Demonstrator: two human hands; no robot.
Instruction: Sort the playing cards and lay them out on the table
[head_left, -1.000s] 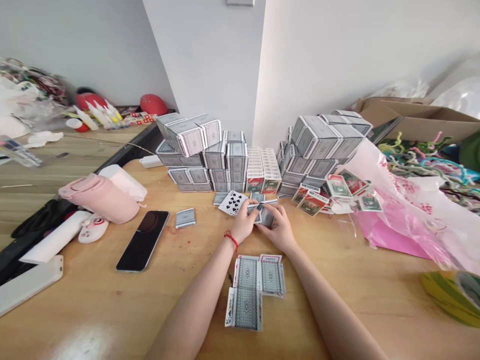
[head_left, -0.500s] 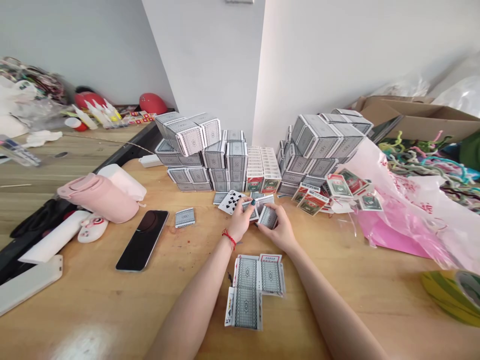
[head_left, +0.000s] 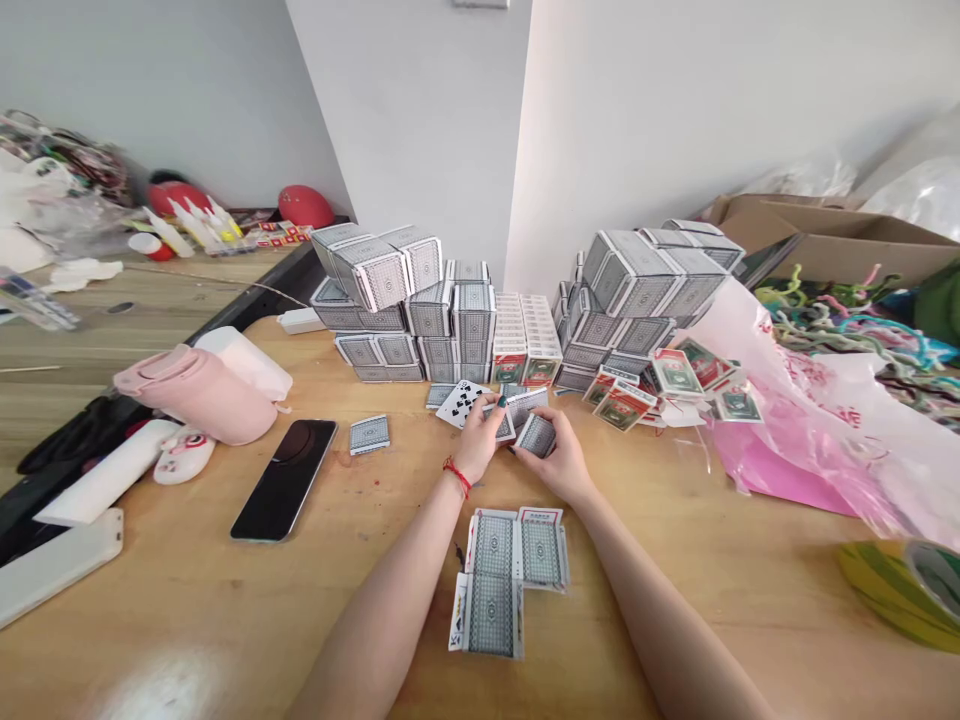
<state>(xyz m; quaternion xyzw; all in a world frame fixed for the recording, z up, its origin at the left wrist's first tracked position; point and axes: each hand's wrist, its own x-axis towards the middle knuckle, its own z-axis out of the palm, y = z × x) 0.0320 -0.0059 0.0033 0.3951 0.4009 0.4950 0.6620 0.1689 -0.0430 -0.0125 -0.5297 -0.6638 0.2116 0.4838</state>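
My left hand, with a red string bracelet at the wrist, is closed on a playing card that its fingers partly cover. Close beside it, my right hand grips a patterned-back playing card; whether it is one card or several I cannot tell. A face-up black spade card lies just behind my left hand, and more face-down cards sit behind both hands. Between my forearms rests a panel of joined cards, mostly backs up, with a king's edge showing.
Block stacks made of cards rise at the back left and back right, with boxed card decks between them. A phone, a pink tumbler, pink plastic and a tape roll lie around.
My left fingers and the card in them have shifted slightly. My right hand stays nearly still, and the cards on the table lie as before.
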